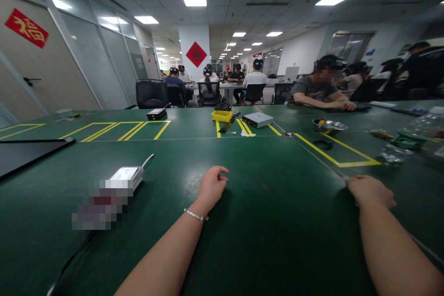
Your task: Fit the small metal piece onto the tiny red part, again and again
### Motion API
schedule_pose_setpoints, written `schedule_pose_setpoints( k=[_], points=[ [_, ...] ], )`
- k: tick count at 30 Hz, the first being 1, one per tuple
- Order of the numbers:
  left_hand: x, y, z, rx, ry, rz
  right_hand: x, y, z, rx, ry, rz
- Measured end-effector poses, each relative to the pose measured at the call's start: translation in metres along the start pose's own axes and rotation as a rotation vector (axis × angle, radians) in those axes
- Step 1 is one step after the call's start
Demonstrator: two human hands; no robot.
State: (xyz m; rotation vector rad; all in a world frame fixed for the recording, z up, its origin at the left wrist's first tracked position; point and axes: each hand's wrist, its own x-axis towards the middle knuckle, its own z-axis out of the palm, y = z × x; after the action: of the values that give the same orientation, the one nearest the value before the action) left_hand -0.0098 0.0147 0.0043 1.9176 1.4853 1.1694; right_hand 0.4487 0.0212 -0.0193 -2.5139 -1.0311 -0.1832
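Note:
My left hand [213,186] rests on the green table, its wrist circled by a pale bracelet [196,215]. Its fingers are loosely bent and a little apart, with nothing between them. My right hand [370,191] lies back-up over the seam between table sections; its fingers are mostly hidden beneath it, so I cannot tell whether they grip anything. Left of my left hand is a white device with a lit screen [125,174], partly blurred out, with a cable attached. A clear plastic bottle [398,145] with a green label stands beyond my right hand.
Yellow tape marks the table's far side. There sit a yellow tray [222,115] with black cables, a grey box [257,119], a black box [157,114] and a metal bowl [329,126]. A dark flat panel [27,155] lies left. Across the table sits a person [317,88].

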Motion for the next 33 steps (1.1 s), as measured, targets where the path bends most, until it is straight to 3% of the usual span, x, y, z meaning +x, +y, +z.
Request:
schedule_pose_setpoints(
  k=[2,5,8,10,12,15,17,20,23,25,28,30,32,33],
  points=[
    [0.000,0.000,0.000,0.014,0.011,0.000,0.001,0.005,0.003,0.043,-0.015,0.175],
    [0.000,0.000,0.001,0.037,0.017,-0.009,-0.006,-0.001,-0.001,0.127,0.011,0.230],
    [0.001,0.000,0.002,0.050,0.014,-0.021,-0.021,-0.028,-0.012,0.099,0.123,-0.002],
    [0.000,-0.001,0.003,0.046,0.010,-0.033,-0.037,-0.059,-0.018,0.070,0.197,-0.268],
    [0.000,-0.001,0.004,0.014,-0.018,-0.044,-0.060,-0.098,-0.021,0.061,0.184,-0.540],
    [-0.002,-0.002,0.007,-0.102,-0.108,-0.040,-0.113,-0.153,-0.020,0.083,-0.026,-0.833],
    [-0.004,-0.001,0.008,-0.176,-0.173,-0.015,-0.155,-0.179,-0.020,0.092,-0.202,-0.929],
    [-0.007,0.001,0.007,-0.208,-0.258,0.010,-0.209,-0.198,-0.021,0.085,-0.428,-1.020],
    [-0.007,0.003,0.006,-0.202,-0.288,-0.020,-0.223,-0.201,-0.023,0.073,-0.547,-1.085],
    [-0.007,0.004,0.005,-0.199,-0.279,-0.044,-0.206,-0.196,-0.025,0.062,-0.505,-1.026],
    [-0.006,0.002,0.004,-0.172,-0.268,-0.048,-0.154,-0.174,-0.026,0.004,-0.274,-0.780],
    [-0.005,-0.001,0.004,-0.120,-0.252,-0.023,-0.115,-0.146,-0.026,-0.059,-0.115,-0.543],
    [-0.004,-0.004,0.005,-0.064,-0.225,0.029,-0.080,-0.111,-0.025,-0.105,-0.042,-0.290],
    [-0.004,-0.005,0.006,-0.047,-0.216,0.062,-0.066,-0.094,-0.024,-0.103,-0.031,-0.234]
  ],
)
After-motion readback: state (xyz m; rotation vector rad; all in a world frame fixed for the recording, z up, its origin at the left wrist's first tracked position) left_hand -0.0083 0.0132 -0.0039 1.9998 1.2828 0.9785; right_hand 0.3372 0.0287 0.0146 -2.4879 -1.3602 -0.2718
